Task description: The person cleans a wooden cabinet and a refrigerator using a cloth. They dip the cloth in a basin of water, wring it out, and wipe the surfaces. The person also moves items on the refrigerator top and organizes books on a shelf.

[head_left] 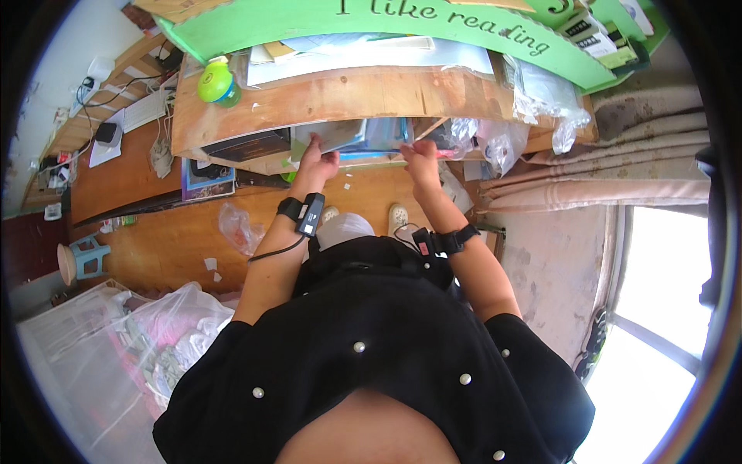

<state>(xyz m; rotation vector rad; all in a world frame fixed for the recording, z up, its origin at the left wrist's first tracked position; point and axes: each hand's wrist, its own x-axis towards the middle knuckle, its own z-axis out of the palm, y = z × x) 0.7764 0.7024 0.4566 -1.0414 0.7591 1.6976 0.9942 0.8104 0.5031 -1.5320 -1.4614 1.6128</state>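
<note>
In the compartment under the desktop [325, 99] lie a pale grey flat booklet or folder [344, 134] and blue, see-through plastic folders [384, 133]. My left hand [315, 164] is at the near left edge of the pale one, fingers on it and thumb lower, seemingly gripping it. Just right of the blue folders, my right hand [421, 164] has its fingers curled in a pinch. Whatever sits between those fingertips is too small to make out. Each wrist wears a black strap with a small black box.
A green shelf [433, 19] stands on the desktop, with a green bottle [219, 85] at left. Clear plastic bags [502, 143] hang at the right end. On the floor are a plastic bag [238, 229] and a blue stool [87, 257]. Curtains [587, 185] border the right.
</note>
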